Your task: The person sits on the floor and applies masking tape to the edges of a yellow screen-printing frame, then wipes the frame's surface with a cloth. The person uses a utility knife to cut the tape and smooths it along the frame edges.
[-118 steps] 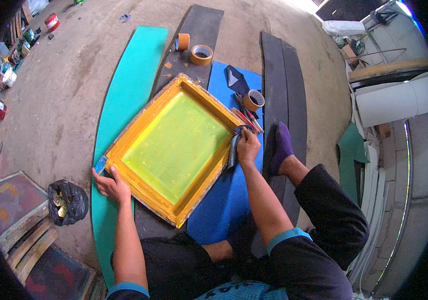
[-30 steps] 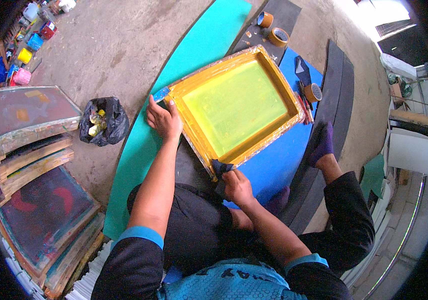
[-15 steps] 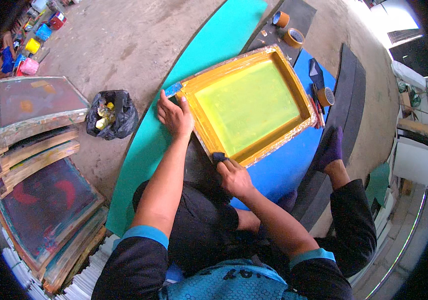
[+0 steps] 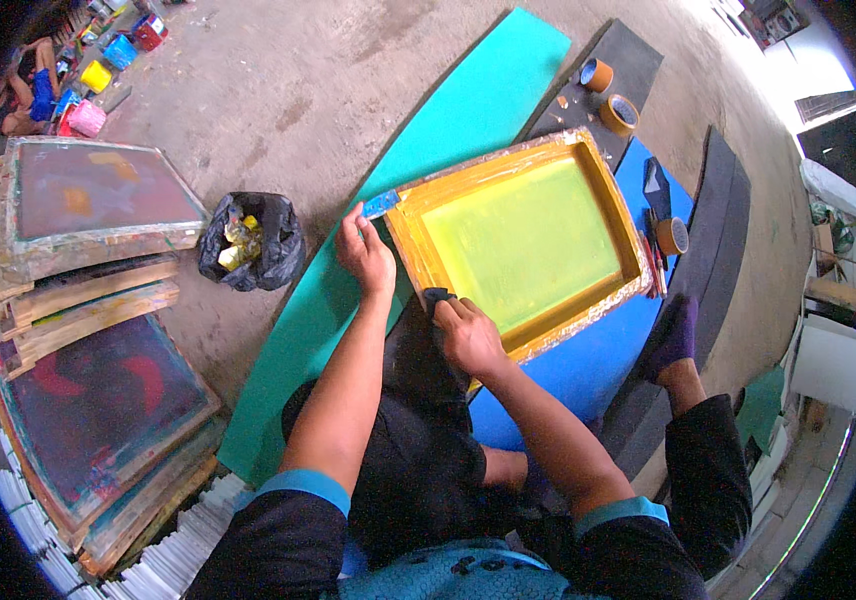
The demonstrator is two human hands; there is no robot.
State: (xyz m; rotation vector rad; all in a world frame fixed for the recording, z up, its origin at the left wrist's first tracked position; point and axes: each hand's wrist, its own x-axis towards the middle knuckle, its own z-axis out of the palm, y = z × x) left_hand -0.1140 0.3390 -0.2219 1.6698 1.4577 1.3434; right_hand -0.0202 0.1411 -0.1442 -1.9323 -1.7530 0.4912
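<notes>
A screen printing frame [image 4: 403, 245], its wooden sides covered in orange-yellow tape around a yellow-green mesh, lies tilted across coloured mats. At its far left corner a small blue strip [image 4: 381, 205] sticks out past the edge. My left hand [image 4: 370, 262] is beside that corner, fingers curled, with the fingertips at the strip's outer end. My right hand [image 4: 473, 338] grips a small black pad-like piece [image 4: 437, 298] against the frame's near left side. The underside of that piece is hidden.
Tape rolls [image 4: 619, 115] stand on a dark mat; another roll [image 4: 671, 236] sits by a black-handled tool [image 4: 655, 185] on the blue mat [image 4: 578, 360]. A black bag [image 4: 283, 235] of scraps stands left of the green mat [image 4: 488, 80]. Used screens [image 4: 108, 195] are stacked at the left.
My left hand has drawn back from the frame's corner, its fingers curling at the blue strip's end. The right hand still holds the black piece at the frame's side. The view has shifted slightly.
</notes>
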